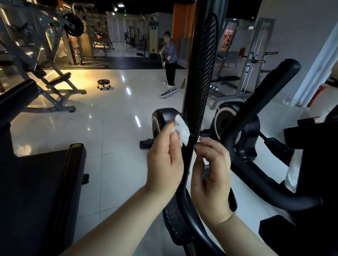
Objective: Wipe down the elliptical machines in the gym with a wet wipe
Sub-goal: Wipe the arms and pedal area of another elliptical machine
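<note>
Wet wipe [182, 129] seemingly on handlebar [200, 71], poster [227, 40] unreadable

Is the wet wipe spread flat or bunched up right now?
Bunched up: the left hand pinches the wet wipe as a crumpled wad against the elliptical's ribbed upright bar.

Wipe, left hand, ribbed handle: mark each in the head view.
wipe [182, 129], head view, middle of the crumpled white sheet.
left hand [164, 164], head view, back of the hand.
ribbed handle [199, 75], head view, grooved black face.
</note>
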`<state>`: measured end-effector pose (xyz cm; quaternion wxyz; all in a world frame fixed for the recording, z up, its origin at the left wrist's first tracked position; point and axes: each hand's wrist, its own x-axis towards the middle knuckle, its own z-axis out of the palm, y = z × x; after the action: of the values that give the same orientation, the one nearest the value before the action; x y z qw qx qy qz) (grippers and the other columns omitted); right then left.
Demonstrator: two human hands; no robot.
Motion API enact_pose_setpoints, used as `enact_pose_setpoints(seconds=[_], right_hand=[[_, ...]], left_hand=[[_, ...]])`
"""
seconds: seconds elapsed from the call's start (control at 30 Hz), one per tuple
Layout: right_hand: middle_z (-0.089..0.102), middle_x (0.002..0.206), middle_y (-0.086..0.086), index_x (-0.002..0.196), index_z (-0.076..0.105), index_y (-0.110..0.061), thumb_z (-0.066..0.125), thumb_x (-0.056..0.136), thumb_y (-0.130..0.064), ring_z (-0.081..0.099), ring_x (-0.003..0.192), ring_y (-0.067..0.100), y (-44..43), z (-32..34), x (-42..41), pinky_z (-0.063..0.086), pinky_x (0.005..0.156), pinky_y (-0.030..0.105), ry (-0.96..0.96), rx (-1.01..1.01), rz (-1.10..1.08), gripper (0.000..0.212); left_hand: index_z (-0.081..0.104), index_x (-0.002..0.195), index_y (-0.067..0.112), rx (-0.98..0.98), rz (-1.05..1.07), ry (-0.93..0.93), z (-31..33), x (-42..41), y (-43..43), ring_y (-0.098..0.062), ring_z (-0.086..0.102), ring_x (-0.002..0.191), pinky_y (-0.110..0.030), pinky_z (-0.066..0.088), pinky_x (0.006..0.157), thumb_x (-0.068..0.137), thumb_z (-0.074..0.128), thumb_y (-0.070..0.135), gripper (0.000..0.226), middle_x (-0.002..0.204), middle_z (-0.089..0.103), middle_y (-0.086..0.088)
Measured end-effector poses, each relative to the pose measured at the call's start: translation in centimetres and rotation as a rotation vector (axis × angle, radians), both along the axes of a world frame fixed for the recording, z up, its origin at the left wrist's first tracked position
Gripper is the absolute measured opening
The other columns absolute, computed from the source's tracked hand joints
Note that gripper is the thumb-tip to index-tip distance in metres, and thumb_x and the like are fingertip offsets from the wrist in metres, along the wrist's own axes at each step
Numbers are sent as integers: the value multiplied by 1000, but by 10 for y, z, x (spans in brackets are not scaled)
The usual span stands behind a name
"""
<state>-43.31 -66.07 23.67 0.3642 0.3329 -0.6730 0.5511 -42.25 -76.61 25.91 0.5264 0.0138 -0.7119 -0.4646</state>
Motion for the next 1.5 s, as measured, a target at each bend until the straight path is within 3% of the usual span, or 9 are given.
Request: enact_pose_setpoints(seconds=[0.1,0.4,0.63,0.77,0.9,1.03,1.2,1.37,1.5], right_hand=[[53,140,8,131,56,5,45,98,8,48,137,25,1,-2,-9,46,105,58,-75,22,42,34],[50,150,7,149,43,-2,34,107,-14,47,141,24,1,-23,-8,42,112,52,-245,60,162,45],[61,138,-3,140,55,-12,42,101,10,56,131,18,6,-50,-13,47,109,47,-439,-18,73,47],[63,134,-1,138,56,-12,46,100,10,58,128,11,10,-57,-14,47,110,40,-529,-78,36,45],[67,123,-9,128,61,-23,46,99,1,62,120,9,3,-47,6,49,100,23,-461,-7,63,40],[66,120,-15,127,59,-28,48,102,2,61,117,5,-1,-38,13,43,95,12,-460,21,84,40],[68,120,-9,130,62,-16,51,101,1,63,116,10,3,-40,11,49,96,21,-477,52,91,35],[66,122,-5,133,60,-11,50,102,-3,61,116,11,7,-44,10,45,97,18,-412,130,57,34],[64,129,2,137,58,-7,48,100,-5,58,121,15,8,-48,7,46,104,34,-379,179,46,39]], left_hand=[[62,134,4,-36,23,41,25,-3,-1,4,56,74,-1,40,71,106,44,12,34,92,62,13],[65,121,12,218,-218,-447,-81,13,9,-19,69,102,-13,47,81,108,44,15,25,105,71,5],[52,145,11,114,-159,-216,-18,5,4,5,63,106,-5,42,95,107,39,4,41,123,67,3],[59,137,9,77,-169,-289,-50,4,2,-21,67,93,-17,48,79,105,38,16,40,104,72,-8],[60,136,30,209,-304,-509,-98,20,5,-8,65,117,-16,48,97,103,41,37,38,117,71,15],[56,141,19,223,-306,-396,-71,16,7,-15,61,125,-29,48,106,104,39,27,42,128,68,1],[54,138,19,215,-269,-225,-31,7,19,1,64,104,-11,45,92,106,37,28,37,110,68,6],[61,128,27,338,-350,-363,-88,10,12,-15,67,113,-43,51,101,106,38,39,35,113,72,4],[66,115,27,327,-373,-299,-71,8,5,-17,65,100,-35,49,93,104,40,30,28,102,70,-1]])
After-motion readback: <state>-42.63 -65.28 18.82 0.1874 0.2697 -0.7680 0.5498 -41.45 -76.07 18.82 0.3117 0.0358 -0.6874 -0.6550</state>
